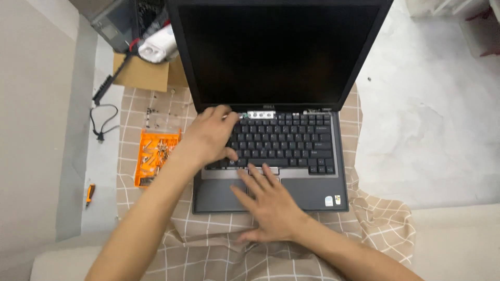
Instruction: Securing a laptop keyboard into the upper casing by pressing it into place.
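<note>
An open laptop (271,130) sits in the middle of a beige checked cloth (208,244) spread over the floor, its dark screen tilted back and its front edge toward the person. The left hand (211,138) lies over the left end of the keyboard (284,141), fingers curled so the tips press at the keyboard's top left corner near the hinge strip; it grips nothing that I can see. The right hand (268,200) lies open and flat on the palm rest, fingers spread across the touchpad buttons just below the keys. Left of the laptop, near the cloth's left edge, an orange parts tray (153,156) holds small screws and bits, and loose screws lie scattered above it. A cardboard box (143,73) stands at the cloth's far left corner, and a small orange-handled screwdriver (90,193) rests on the bare floor. The keyboard looks thin and a little flexible, likely light, with fragile clips; it seems best lifted by its top edge, gently, while the stiff, heavier base is held down.
</note>
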